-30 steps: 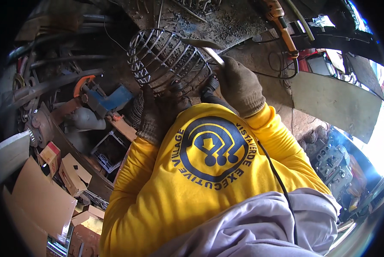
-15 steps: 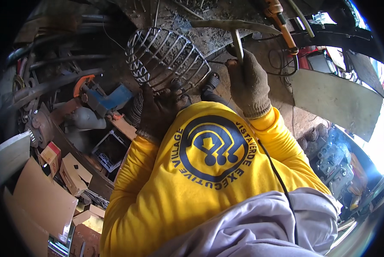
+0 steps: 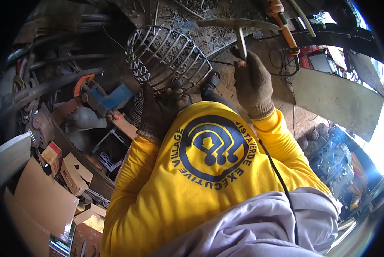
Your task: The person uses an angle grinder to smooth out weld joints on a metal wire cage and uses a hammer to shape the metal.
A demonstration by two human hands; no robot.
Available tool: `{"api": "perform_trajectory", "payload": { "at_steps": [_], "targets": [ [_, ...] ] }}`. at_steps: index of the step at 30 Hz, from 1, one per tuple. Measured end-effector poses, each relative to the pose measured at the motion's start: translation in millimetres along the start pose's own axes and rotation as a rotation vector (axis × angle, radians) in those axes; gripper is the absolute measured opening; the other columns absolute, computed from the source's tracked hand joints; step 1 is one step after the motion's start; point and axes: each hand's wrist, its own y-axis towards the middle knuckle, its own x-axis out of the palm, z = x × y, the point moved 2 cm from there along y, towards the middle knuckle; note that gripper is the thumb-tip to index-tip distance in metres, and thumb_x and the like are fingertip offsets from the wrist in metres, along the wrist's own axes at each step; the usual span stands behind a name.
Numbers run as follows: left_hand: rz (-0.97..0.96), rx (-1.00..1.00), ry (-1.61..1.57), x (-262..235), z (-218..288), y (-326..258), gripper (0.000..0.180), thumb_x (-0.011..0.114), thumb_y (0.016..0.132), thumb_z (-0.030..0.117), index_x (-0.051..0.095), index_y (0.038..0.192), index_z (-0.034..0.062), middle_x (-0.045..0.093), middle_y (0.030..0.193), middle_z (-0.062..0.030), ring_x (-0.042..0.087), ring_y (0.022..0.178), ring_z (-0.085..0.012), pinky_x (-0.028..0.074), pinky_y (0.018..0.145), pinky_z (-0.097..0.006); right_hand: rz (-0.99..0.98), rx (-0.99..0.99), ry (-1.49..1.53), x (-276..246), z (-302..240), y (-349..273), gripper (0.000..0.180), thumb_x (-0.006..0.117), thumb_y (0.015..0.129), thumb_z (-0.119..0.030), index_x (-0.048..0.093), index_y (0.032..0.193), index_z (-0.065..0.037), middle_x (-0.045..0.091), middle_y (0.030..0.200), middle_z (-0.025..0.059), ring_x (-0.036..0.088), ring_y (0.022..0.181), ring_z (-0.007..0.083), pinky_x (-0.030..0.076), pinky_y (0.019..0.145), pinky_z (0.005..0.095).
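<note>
A basket-like cage of welded metal rods (image 3: 168, 49) lies tilted in front of me, over the dark work surface. My left hand (image 3: 157, 109), in a dark glove and deep shadow, grips its near lower edge, and some of its fingers are hard to make out. In a brown knitted glove, my right hand (image 3: 254, 85) is closed around the handle of a chipping hammer (image 3: 240, 38). The hammer's long, narrow head is raised to the right of the cage, not touching it.
An orange angle grinder (image 3: 282, 25) lies at the far right, its cable on the floor. On the left stand a blue and orange machine (image 3: 113, 96), a plastic crate (image 3: 108, 150) and cardboard boxes (image 3: 74, 173). A flat sheet (image 3: 337, 100) and an engine-like metal part (image 3: 335, 167) are at right.
My right hand and the chipping hammer have moved a little to the right. The cage has shifted only slightly, with my left hand still at its near edge.
</note>
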Motion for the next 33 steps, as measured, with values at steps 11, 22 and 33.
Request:
{"api": "perform_trajectory", "payload": {
  "at_steps": [11,22,33],
  "targets": [
    [-0.243,-0.103,-0.163,-12.3,-0.7,-0.3,0.079,0.039,0.097,0.067,0.059,0.131,-0.0006,0.06,0.136,-0.0205,0.062,0.121,-0.0337,0.038,0.113,-0.054,-0.11,-0.12,-0.074,-23.4,0.7,-31.0,0.03,0.052,0.1,-0.013,0.062,0.124,0.002,0.063,0.08,0.0002,0.056,0.065,0.0056,0.046,0.06,0.0211],
    [-0.179,-0.078,-0.097,-22.7,-0.2,1.4,0.077,0.045,0.095,0.067,0.058,0.133,0.0009,0.057,0.141,-0.0184,0.059,0.124,-0.0348,0.041,0.111,-0.056,-0.119,-0.259,-0.422,-14.6,3.1,-26.3,0.039,0.068,0.086,-0.021,0.06,0.122,-0.008,0.069,0.1,0.0193,0.068,0.089,0.0401,0.056,0.073,0.044],
    [-0.02,-0.232,-0.646,7.4,-4.7,-4.1,0.086,0.042,0.092,0.073,0.052,0.137,0.0011,0.061,0.135,-0.0181,0.059,0.123,-0.0337,0.04,0.112,-0.053,-0.104,-0.248,-0.429,-7.2,6.6,-23.3,0.041,0.065,0.086,-0.01,0.06,0.126,-0.003,0.068,0.107,0.0217,0.069,0.094,0.0388,0.057,0.078,0.0439]
  ]
}}
